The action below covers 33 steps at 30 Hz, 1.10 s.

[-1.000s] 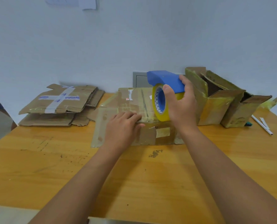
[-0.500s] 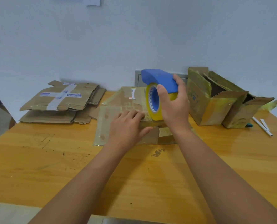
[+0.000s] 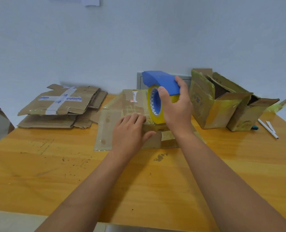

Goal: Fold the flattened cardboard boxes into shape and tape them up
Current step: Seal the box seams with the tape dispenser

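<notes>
Meanwhile, left hand (image 3: 130,131) lies spread, pressing the light, slick flattened box (image 3: 122,114) | right hand (image 3: 175,108) grips the tape dispenser (image 3: 160,82) at 12 o'clock | hold likely best by stiff edges.

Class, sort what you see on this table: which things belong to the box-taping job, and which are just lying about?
Job:
tape dispenser, in right hand
box being taped, under left hand
flattened boxes
folded boxes

Lying about:
white pen
paper on wall
</notes>
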{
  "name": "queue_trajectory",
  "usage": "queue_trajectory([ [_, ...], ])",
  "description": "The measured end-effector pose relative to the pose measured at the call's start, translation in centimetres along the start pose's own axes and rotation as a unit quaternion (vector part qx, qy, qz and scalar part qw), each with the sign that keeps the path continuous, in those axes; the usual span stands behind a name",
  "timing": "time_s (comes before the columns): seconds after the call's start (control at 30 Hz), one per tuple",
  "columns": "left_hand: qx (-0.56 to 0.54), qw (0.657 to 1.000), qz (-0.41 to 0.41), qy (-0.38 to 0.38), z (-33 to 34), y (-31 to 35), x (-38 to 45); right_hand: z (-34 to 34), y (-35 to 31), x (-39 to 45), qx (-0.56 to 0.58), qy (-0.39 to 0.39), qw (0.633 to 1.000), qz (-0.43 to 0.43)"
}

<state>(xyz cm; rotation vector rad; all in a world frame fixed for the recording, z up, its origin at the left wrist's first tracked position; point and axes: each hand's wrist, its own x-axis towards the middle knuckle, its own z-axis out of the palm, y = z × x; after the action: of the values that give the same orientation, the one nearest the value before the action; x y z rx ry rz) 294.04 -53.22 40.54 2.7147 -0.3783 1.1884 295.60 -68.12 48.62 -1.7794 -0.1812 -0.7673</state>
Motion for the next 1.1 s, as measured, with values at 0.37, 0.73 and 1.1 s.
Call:
queue_trajectory([
  [0.37, -0.108, 0.994, -0.018, 0.006, -0.5, -3.0, -0.6, -0.1, 0.1, 0.2, 0.020, 0.004, 1.000, -0.003],
  [0.73, -0.176, 0.984, -0.026, -0.024, -1.4, -4.0, -0.6, 0.1, 0.0, 0.2, 0.023, 0.016, 1.000, -0.007],
  [1.1, -0.244, 0.963, -0.055, -0.099, -2.1, -5.6, 0.4, 2.7, -1.7, -1.0, 0.041, 0.007, 0.999, 0.001],
])
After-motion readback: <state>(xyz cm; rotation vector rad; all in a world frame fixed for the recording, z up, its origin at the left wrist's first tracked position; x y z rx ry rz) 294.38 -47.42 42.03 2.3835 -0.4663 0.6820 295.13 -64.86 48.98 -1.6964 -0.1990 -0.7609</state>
